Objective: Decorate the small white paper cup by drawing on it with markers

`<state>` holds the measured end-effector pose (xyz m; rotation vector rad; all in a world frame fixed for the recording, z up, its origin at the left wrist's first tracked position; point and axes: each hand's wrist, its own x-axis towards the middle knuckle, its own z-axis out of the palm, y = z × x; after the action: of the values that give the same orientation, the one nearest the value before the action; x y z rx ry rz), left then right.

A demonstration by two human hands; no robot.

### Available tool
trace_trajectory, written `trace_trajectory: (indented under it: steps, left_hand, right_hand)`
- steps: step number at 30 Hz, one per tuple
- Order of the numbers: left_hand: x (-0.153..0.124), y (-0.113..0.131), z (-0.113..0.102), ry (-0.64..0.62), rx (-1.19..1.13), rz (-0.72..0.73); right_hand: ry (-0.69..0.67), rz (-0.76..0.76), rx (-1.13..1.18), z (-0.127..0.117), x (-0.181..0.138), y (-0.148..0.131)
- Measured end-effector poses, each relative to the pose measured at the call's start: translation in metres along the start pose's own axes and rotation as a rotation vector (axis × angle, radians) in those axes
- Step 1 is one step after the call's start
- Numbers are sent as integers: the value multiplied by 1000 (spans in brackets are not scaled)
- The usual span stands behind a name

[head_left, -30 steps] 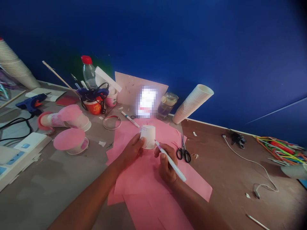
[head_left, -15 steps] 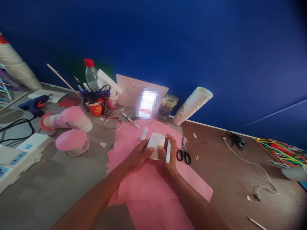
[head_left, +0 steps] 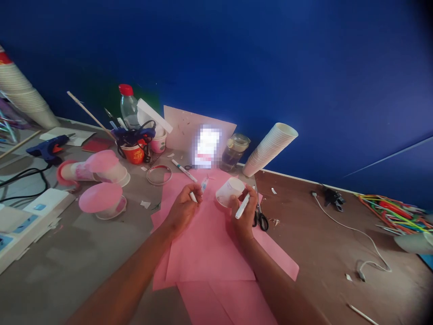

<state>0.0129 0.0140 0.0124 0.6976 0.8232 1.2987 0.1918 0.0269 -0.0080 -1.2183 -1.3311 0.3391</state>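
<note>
With the right hand (head_left: 244, 216) closed on both a tilted cup (head_left: 230, 190) and a pen (head_left: 242, 206) over the pink paper (head_left: 206, 243), and the left hand (head_left: 184, 208) pinching what looks like a cap (head_left: 204, 184), the crowded grip could drop the cup or smear ink on it.

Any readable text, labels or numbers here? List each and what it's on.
No text is legible.
Red cup: print too small to read.
Bright patch on the leaning card: blurred out.
White cup in the right hand: nothing readable.
Small tube in the left hand: too small.
</note>
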Motion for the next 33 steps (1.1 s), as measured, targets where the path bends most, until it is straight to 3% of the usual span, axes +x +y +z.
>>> trace_trajectory:
  steps: [5,8,10,12,15,18,23,33]
  left_hand:
    - [-7,-3,11,-72,33,-79]
    - [-9,-4,13,-85,50,-132]
    - [-8,-5,12,-78,22,-158]
    - [-7,-5,11,-57,-40,-181]
    - [-7,-5,9,-4,-156,-164]
    - [-6,-4,8,49,-258,-96]
    - [-4,-6,6,73,-355,-133]
    - [-8,-7,9,-32,-329,-168]
  right_hand:
    - [-129,138,37,4,1,4]
    - [-62,121,23,2,3,2]
    - [26,-6,15,-2,3,-3]
    - [34,-239,36,-7,-2,-11]
    - [-205,-609,95,-10,-16,-23]
    - [-406,-770,102,-8,-28,-31]
    - [-483,-773,19,-4,-30,-36]
    - [-354,-734,-56,-2,-23,-29]
